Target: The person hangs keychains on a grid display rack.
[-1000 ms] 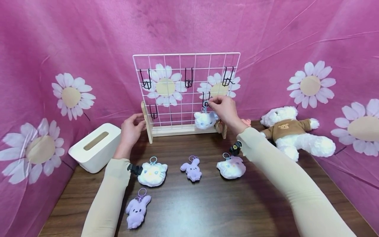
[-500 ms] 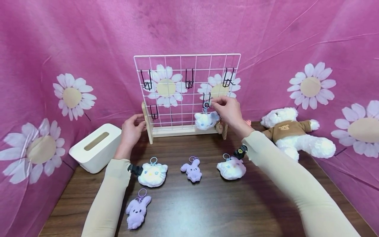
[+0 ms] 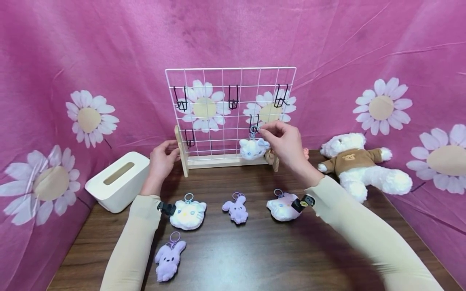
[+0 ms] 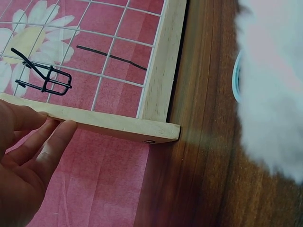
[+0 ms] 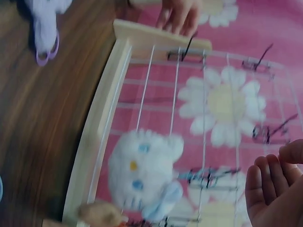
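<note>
Now, my right fingers (image 5: 267,184) loosely bent, holding nothing, just beside the white cat plush (image 3: 252,149) hanging at the rack's (image 3: 225,162) lower right hook (image 3: 258,118), a tan plush (image 3: 269,157) half hidden at its right, my left fingers (image 4: 57,144) fairly straight against the wooden post (image 4: 118,124), four plushes (image 3: 187,216) nearer on the desk (image 3: 225,258), white box (image 3: 118,192) left, bear (image 3: 354,162) right.

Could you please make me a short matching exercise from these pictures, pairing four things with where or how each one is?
Things:
1. Left hand
2. White box
3. Cat plush nearest the right hand
4. Plush bear

Places and states:
A. Hanging in front of the white grid
B. Wearing a brown top
C. Touching the wooden side post
D. On the table, left of the left hand

Pairs: 1-C, 2-D, 3-A, 4-B
</note>
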The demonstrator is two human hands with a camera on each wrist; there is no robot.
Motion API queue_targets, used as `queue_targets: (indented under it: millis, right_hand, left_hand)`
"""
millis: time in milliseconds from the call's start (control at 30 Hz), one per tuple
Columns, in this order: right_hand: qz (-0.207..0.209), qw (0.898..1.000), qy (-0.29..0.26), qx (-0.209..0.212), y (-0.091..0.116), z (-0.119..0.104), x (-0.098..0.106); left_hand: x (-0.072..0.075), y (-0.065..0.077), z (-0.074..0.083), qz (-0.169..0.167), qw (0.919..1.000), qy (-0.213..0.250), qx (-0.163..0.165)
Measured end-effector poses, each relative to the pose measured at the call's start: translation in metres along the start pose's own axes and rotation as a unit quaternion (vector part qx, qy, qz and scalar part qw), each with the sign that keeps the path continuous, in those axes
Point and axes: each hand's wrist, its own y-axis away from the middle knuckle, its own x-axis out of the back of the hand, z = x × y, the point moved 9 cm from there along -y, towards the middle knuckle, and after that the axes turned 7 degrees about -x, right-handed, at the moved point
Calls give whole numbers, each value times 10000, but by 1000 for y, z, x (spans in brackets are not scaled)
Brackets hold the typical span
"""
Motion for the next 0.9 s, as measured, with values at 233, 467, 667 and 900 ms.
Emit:
queue_targets:
  millis: [233,467,667,900]
  right_hand:
    - [-126,9984,-40,546,35,-30,-19]
    - [-1014,9932,-421,398,63,-43,-52]
    - [-1581,9841,-772,250,84,-50,-77]
    - [-2095,9741,-849,-12,109,-50,-104]
  left_hand:
    - [0,0,1,-19,10000,17,-4]
    - [1,0,2,-39,10000,-15,-43]
    - [1,-1,3,-45,10000,25,-27]
    - [1,0,1,-51,10000,31,17]
